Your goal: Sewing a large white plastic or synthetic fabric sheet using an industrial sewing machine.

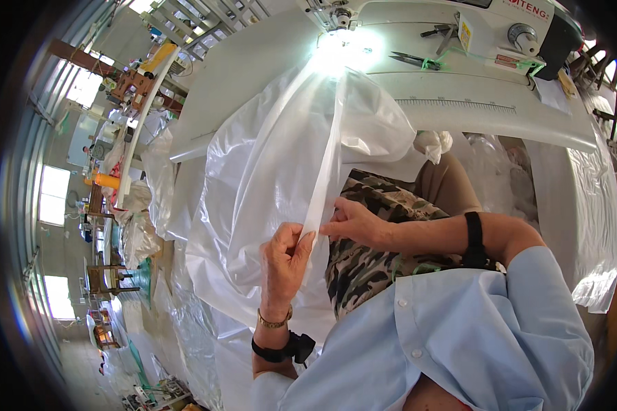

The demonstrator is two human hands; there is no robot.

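A large sheet of shiny, translucent white fabric (253,171) drapes from the sewing machine (418,27) down over my lap. One folded edge of it runs as a narrow strip from the bright needle area toward me. My left hand (286,260) pinches this strip between thumb and fingers. Close beside it, my right hand (358,222) closes its fingertips on the strip's right edge. Glare from the machine lamp hides the needle and the presser foot. The upper part of the fabric lies bunched on the white table (253,68).
Black thread snips (415,61) lie right of the lamp, below some small dark tools (440,31). A ruler scale (459,105) marks the table's front edge. More translucent sheeting (583,226) hangs at the right. Other workbenches stand along the left.
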